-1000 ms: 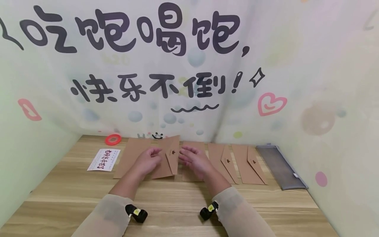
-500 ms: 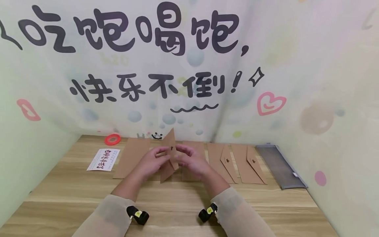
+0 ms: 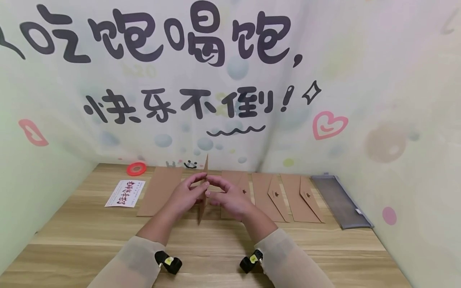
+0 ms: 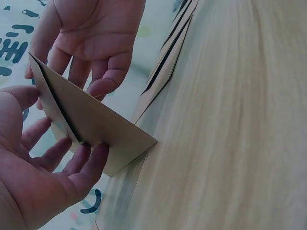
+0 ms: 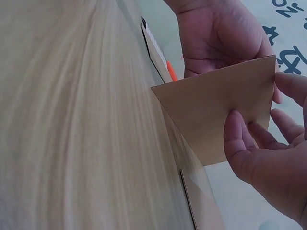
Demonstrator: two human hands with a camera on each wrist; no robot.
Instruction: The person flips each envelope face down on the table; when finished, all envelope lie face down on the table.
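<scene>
A brown kraft-paper envelope (image 3: 206, 165) stands on edge between my two hands, seen almost edge-on in the head view. My left hand (image 3: 185, 196) holds it from the left, its fingertips against the side with the folded flap (image 4: 53, 103) in the left wrist view. From the right, my right hand (image 3: 230, 200) grips it with bent fingers. Its fingertips (image 5: 235, 122) lie on the plain face in the right wrist view, where the left palm shows behind the envelope. In the left wrist view, the envelope's lower corner reaches close over the wooden table (image 4: 230, 120).
Left of my hands lie a plain-side-up envelope (image 3: 160, 192), a white card with red writing (image 3: 125, 193) and a red tape roll (image 3: 129, 171). To the right are three flap-side-up envelopes (image 3: 261, 192) and a grey mesh zip pouch (image 3: 340, 202). A printed cloth (image 3: 230, 148) hangs behind.
The envelope has turned from its flap side facing up to standing edge-on between the hands. The right hand has come left and now holds it together with the left.
</scene>
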